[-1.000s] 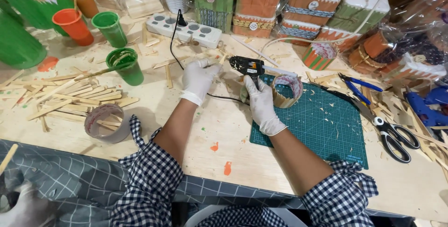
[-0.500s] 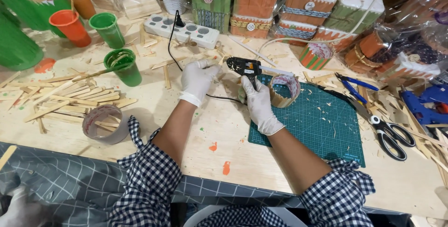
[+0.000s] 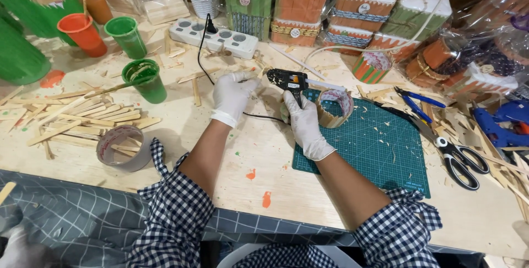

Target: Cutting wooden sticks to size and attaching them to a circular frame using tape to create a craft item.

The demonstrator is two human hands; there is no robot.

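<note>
My right hand (image 3: 302,118), in a white glove, grips the handle of a black glue gun (image 3: 287,79) whose nozzle points left. My left hand (image 3: 231,96), also gloved, rests on the wooden table (image 3: 242,152) just left of the gun, fingers curled near the nozzle over small wood sticks; whether it holds one is unclear. Right of the gun, a round holder of wooden sticks with a patterned band (image 3: 334,108) stands on the corner of a green cutting mat (image 3: 380,146). The gun's black cord (image 3: 205,53) runs to a white power strip (image 3: 215,36).
Flat wooden sticks (image 3: 77,116) lie scattered at left beside a tape roll (image 3: 120,148) and a green cup (image 3: 144,79). Orange and green cups (image 3: 104,33) stand behind. Scissors (image 3: 454,155), blue pliers (image 3: 416,102) and a blue glue gun (image 3: 501,127) lie right. Wrapped stick boxes (image 3: 308,9) line the back.
Both hands and the glue gun stay in almost the same place; the view has shifted slightly. No grip has visibly changed.
</note>
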